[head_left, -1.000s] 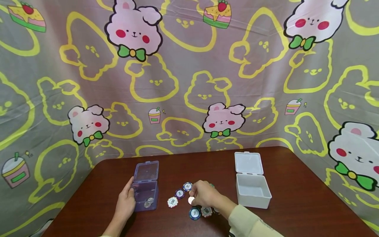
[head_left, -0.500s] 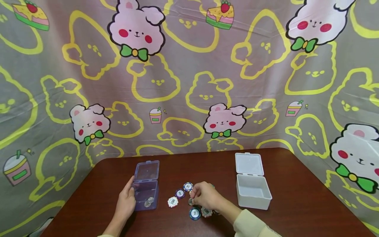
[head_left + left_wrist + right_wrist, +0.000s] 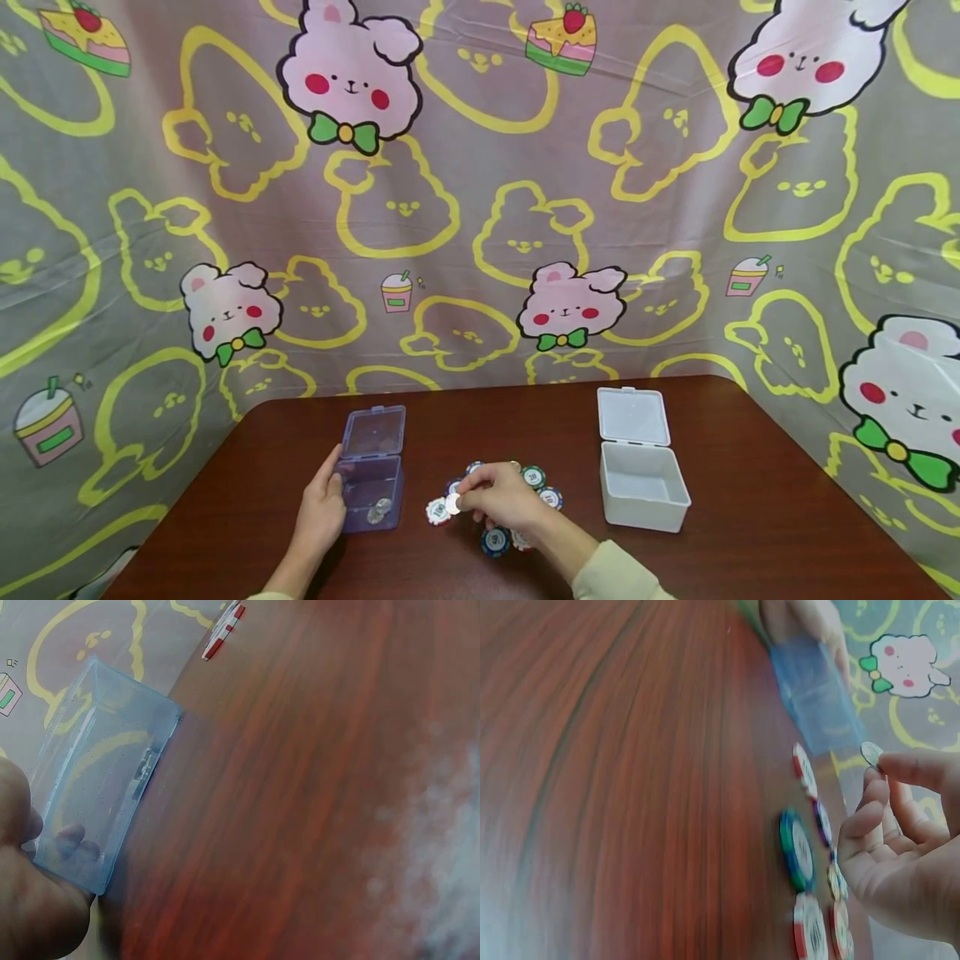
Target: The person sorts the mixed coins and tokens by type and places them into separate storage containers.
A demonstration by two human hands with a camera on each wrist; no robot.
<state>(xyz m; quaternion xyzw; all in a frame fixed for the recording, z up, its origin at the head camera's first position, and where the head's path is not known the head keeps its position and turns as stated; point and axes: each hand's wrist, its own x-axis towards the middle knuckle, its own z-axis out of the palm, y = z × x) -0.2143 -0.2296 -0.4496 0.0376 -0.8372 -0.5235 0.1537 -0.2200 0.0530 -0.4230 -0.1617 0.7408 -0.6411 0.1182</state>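
Observation:
My right hand [image 3: 504, 502] pinches a silver coin [image 3: 871, 754] between thumb and fingertips, above the poker chips. In the head view, the coin covers part of a white 100 chip [image 3: 437, 512]. My left hand [image 3: 322, 500] grips the left side of a clear blue plastic box [image 3: 392, 479], its lid raised. Through the box wall in the left wrist view, fingertips [image 3: 71, 838] show on the far side. A few silver coins [image 3: 379, 510] lie on the box floor. Several chips, such as a blue one [image 3: 495, 541] and a green one [image 3: 533, 477], lie around my right hand, which hides some.
A white plastic box [image 3: 643, 496] with its lid raised stands on the right of the brown table [image 3: 510, 417]. A patterned cloth [image 3: 465, 208] hangs behind the table and along its sides.
My right hand has lifted the coin from among the chips and moved left with it, uncovering chips on the right. My left hand keeps its grip on the blue box.

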